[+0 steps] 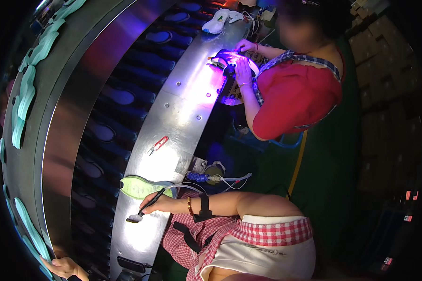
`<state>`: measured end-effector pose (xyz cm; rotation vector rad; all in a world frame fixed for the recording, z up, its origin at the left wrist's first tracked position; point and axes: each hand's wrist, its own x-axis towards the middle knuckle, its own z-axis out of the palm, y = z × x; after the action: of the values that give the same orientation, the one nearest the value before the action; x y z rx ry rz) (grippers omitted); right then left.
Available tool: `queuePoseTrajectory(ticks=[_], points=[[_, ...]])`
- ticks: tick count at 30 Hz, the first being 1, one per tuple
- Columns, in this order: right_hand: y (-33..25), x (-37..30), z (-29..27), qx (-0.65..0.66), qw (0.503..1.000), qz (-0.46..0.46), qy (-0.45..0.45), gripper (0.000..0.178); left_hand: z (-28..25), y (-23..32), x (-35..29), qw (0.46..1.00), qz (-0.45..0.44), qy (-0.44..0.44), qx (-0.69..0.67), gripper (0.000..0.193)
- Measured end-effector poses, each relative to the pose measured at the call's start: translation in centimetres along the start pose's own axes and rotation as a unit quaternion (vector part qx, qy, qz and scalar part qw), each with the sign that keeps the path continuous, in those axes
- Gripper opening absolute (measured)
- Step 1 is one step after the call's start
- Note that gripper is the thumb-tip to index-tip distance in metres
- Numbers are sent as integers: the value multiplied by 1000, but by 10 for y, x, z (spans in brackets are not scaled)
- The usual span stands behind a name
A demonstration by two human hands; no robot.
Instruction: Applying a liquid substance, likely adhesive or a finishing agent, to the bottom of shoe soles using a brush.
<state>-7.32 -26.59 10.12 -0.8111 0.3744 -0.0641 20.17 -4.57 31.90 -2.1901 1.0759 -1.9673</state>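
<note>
At the lower left, my left hand (64, 267) reaches to the raised grey belt, its fingers closed at the end of a long teal shoe sole (30, 225). My right hand (158, 203) grips a black-handled brush (152, 200) like a pen. The brush's wide, pale-tipped bristles are just above or touching the metal bench (138, 241); I cannot tell which. Thin clear tubing runs near the right wrist, which wears a beaded bracelet and a black strap. Just beyond that hand lies a yellow-green shoe sole (138, 187), flat on the bench.
Red-handled thread snips (161, 142) and a dark phone-like device (131, 264) lie on the bench. A dark line carrying pale soles (119, 95) runs left of it. Further up, a co-worker (295, 93) in red handles a violet-lit shoe piece. Blue coiled tubing (196, 177) sits beside the bench.
</note>
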Motion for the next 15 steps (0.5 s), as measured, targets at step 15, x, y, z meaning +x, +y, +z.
queuePoseTrajectory(ticks=[15], points=[[-12, -1, 1, 14, 1000, 4, 18, 21, 1, -9, 6, 1000, 6, 0, -3, 40]])
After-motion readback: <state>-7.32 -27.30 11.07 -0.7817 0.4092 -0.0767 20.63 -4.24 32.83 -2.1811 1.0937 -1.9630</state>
